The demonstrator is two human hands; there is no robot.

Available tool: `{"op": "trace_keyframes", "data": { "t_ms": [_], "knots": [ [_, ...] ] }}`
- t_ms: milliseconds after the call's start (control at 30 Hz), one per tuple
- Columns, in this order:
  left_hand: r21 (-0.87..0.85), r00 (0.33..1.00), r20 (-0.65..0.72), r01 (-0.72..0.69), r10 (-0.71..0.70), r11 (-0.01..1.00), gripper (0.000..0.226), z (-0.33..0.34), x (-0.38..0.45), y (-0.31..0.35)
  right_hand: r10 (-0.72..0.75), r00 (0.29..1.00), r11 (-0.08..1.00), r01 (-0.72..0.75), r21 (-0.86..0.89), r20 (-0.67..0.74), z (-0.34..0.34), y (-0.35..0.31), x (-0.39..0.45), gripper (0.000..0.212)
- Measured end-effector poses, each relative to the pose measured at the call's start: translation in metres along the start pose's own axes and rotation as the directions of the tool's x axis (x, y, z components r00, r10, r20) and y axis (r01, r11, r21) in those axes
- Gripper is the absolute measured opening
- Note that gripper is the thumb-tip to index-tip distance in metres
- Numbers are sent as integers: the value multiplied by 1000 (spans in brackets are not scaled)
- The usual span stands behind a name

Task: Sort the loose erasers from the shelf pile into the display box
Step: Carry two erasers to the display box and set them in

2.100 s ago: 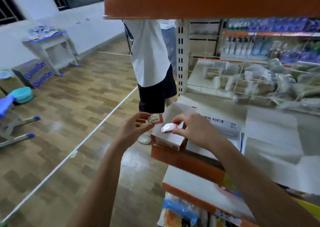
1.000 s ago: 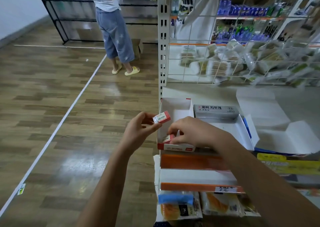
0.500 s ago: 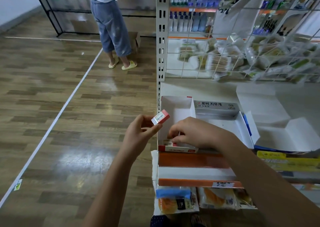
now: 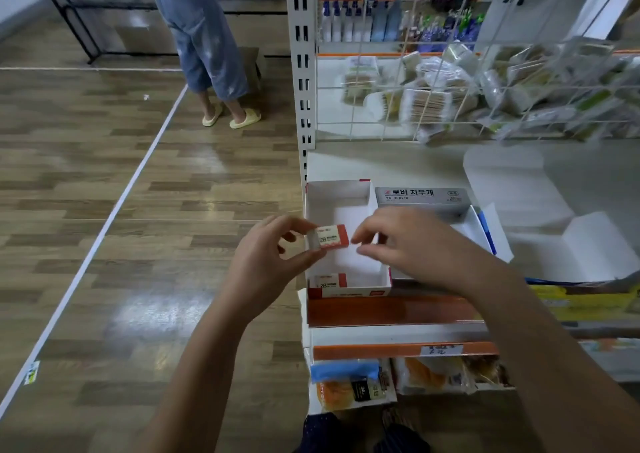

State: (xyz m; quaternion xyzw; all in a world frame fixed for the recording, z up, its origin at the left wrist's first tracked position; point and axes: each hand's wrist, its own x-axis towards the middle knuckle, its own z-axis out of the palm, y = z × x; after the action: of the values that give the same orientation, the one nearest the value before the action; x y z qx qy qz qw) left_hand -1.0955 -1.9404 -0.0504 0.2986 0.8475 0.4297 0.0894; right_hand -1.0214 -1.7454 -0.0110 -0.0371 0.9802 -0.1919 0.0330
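My left hand (image 4: pixel 268 258) pinches a white eraser in a red sleeve (image 4: pixel 328 236), holding it over the left edge of the open display box (image 4: pixel 341 193). My right hand (image 4: pixel 412 241) hovers over the box with its fingertips just right of that eraser; whether they touch it I cannot tell. One more red-sleeved eraser (image 4: pixel 328 280) lies inside the box at its near wall. The box stands at the left end of the shelf (image 4: pixel 391 165).
A grey eraser carton (image 4: pixel 420 197) and an open white-and-blue box (image 4: pixel 483 225) lie right of the display box. A wire basket of wrapped goods (image 4: pixel 450 99) hangs behind. A person in jeans (image 4: pixel 204 37) stands on the wooden floor at the back. Packaged snacks (image 4: pixel 349 385) sit below.
My right hand has risen out of the box, leaving an eraser at its near wall, and has come up beside the eraser in my left hand, which moved right over the box.
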Motion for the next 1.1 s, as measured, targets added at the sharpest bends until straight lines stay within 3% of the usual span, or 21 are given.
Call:
{"op": "trace_keyframes", "data": {
  "t_ms": [133, 367, 800, 1100],
  "knots": [
    [132, 980, 181, -108, 83, 985, 22, -5, 7, 17, 162, 977, 984, -149, 97, -141, -18, 14, -16, 12],
    [331, 904, 422, -227, 72, 916, 33, 8, 20, 26, 353, 936, 930, -352, 103, 7, -2, 21, -12, 23],
    [408, 882, 467, -272, 57, 871, 28, 22, 27, 30, 353, 935, 931, -355, 81, 46, 16, 23, -10, 25],
    [425, 705, 709, -399, -25, 812, 34, 24, 55, 42, 419, 908, 903, -420, 92, 31, 18, 17, -13, 32]
  ]
}}
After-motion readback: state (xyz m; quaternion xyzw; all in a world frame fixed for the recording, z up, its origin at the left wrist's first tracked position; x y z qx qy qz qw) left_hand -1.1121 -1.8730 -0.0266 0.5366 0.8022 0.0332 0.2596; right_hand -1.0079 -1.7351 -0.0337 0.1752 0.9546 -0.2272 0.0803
